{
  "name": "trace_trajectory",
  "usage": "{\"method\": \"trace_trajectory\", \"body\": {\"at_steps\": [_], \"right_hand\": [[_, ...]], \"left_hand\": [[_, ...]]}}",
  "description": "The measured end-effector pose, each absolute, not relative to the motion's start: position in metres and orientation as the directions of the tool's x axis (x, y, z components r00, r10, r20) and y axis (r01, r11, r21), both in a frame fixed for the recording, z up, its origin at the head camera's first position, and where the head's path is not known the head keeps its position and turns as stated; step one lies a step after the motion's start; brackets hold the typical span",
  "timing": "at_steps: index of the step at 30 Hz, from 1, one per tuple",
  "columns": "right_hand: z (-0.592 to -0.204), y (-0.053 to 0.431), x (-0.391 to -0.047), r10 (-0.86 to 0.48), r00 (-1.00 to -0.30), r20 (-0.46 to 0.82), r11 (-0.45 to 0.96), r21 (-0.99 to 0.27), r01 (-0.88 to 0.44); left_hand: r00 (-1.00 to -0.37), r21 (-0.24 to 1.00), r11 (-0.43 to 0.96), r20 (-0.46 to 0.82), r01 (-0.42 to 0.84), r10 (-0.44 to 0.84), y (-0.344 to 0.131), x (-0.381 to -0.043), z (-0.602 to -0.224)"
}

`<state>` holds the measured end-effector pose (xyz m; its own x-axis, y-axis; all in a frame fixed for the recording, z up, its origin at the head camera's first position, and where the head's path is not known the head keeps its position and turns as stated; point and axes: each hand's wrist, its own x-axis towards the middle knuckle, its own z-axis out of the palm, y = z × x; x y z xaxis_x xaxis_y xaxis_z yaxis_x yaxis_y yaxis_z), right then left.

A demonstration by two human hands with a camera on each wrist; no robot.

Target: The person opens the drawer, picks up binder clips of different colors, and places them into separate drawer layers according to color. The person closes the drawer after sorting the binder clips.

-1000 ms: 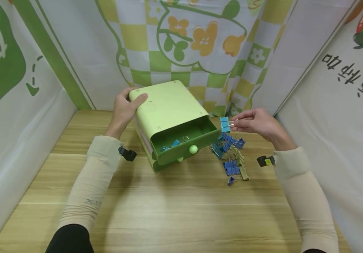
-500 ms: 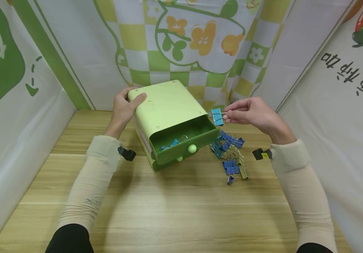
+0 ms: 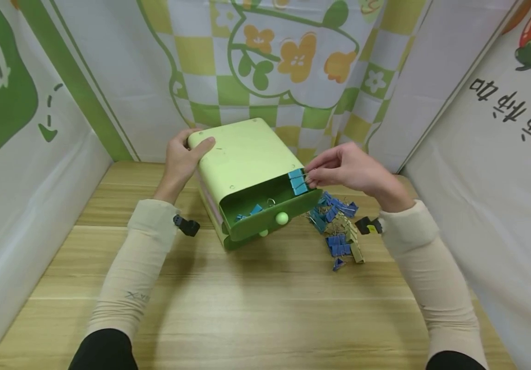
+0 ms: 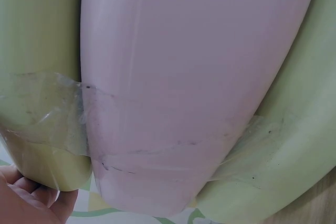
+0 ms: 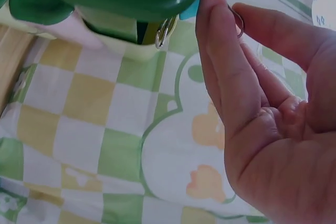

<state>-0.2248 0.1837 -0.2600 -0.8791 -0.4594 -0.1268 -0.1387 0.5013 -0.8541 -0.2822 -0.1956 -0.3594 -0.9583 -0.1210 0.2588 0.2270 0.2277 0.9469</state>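
Note:
A light green desktop drawer box (image 3: 247,154) stands at an angle on the table, its dark green upper drawer (image 3: 265,216) pulled out. My left hand (image 3: 184,156) grips the box's back left corner, thumb on top and fingers round the back. In the left wrist view, those fingers (image 4: 37,198) curl at the end of the green shell. My right hand (image 3: 348,169) pinches a light blue binder clip (image 3: 298,182) by its wire handles, over the drawer's right end. Light blue binder clips (image 3: 251,210) lie inside the drawer at the left.
On the table right of the box lies a pile of binder clips, with blue clips (image 3: 338,245), teal clips (image 3: 318,220) and yellowish clips (image 3: 352,234). A checked curtain (image 3: 242,87) hangs behind the box. Clear tape (image 4: 142,129) crosses the box's pink side.
My right hand has moved left with the light blue binder clip, from beside the pile to over the open drawer. My left hand stays on the box.

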Motion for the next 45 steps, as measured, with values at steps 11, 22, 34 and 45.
{"method": "trace_trajectory", "body": {"at_steps": [11,22,34,45], "right_hand": [[-0.257,0.157,-0.229,-0.569,-0.797,-0.201,0.591,-0.775,-0.226],[-0.266,0.134,-0.232,-0.638,-0.748,-0.185,0.599,-0.730,-0.330],[-0.256,0.140,-0.229,-0.562,-0.813,-0.151,0.715,-0.584,-0.385],[-0.242,0.173,-0.228,-0.457,-0.887,-0.063,0.750,-0.564,-0.346]], "left_hand": [[-0.962,0.951,0.218,0.248,0.219,-0.117,-0.196,-0.282,-0.360],[-0.959,0.949,0.224,0.255,0.223,-0.126,-0.196,-0.282,-0.358],[-0.959,0.947,0.232,0.255,0.222,-0.124,-0.197,-0.281,-0.358],[-0.958,0.945,0.241,0.258,0.223,-0.128,-0.196,-0.282,-0.359]]}}
